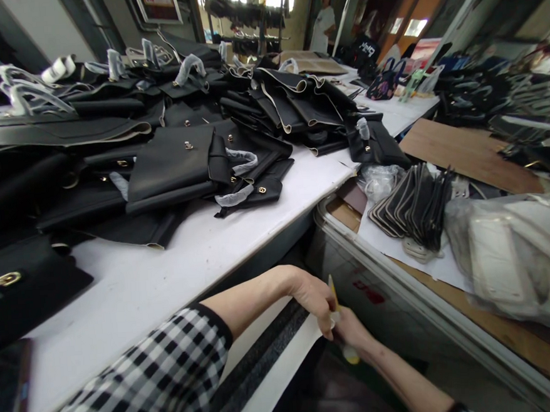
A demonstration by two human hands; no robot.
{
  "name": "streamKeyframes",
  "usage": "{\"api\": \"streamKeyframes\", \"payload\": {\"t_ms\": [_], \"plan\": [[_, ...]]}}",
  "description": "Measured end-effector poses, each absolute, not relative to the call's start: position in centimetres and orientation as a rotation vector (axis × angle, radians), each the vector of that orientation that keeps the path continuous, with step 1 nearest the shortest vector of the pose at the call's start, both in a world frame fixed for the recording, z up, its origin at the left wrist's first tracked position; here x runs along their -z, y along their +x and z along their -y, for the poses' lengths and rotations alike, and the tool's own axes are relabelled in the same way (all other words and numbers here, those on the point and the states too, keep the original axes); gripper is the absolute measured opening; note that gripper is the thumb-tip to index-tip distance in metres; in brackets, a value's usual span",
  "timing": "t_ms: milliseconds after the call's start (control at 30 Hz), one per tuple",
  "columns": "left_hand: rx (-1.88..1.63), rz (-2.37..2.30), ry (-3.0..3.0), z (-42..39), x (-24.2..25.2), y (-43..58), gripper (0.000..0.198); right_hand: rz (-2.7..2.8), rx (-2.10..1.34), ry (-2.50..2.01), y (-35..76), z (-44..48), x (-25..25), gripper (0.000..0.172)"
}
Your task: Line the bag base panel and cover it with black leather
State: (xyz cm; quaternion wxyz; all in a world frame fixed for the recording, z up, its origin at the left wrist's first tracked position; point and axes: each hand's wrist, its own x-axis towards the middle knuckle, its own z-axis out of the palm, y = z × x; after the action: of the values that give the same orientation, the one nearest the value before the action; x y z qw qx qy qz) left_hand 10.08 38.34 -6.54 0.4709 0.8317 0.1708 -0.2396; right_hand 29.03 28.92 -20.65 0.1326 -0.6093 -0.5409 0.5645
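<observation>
My left hand (312, 296) bends down at the wrist with its fingers curled in, meeting my right hand (349, 327) over the gap beside the white table. A thin yellow pointed tool (332, 290) sticks up from my right hand, which is closed on it; its exact kind is unclear. Something small and whitish shows at the left fingertips, too hidden to name. A yellow round end (350, 355) shows under the right hand. Below my left forearm lie a white strip (287, 374) and a dark, rough-looking band (261, 351).
Black handbags (173, 163) with plastic-wrapped handles are heaped on the white table (167, 276). To the right, a glass-sided case (383, 267) bears a row of black leather pieces (411, 206) and a plastic-wrapped bundle (514, 258). A person (323, 24) stands at the back.
</observation>
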Motion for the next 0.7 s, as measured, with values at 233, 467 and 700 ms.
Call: {"api": "streamKeyframes", "payload": {"t_ms": [233,467,700], "plan": [[0.603,-0.356,1.864,-39.7,8.4,10.3,0.094,1.662,-2.157,-1.658,38.0,-28.4,10.8,0.053],[0.587,-0.323,1.772,-40.1,9.6,10.4,0.072,1.872,-2.286,-1.649,32.2,-29.8,8.9,0.051],[0.678,-0.346,1.966,-40.3,8.3,10.5,0.096,2.022,-2.124,-1.605,30.6,-30.4,9.4,0.044]]}}
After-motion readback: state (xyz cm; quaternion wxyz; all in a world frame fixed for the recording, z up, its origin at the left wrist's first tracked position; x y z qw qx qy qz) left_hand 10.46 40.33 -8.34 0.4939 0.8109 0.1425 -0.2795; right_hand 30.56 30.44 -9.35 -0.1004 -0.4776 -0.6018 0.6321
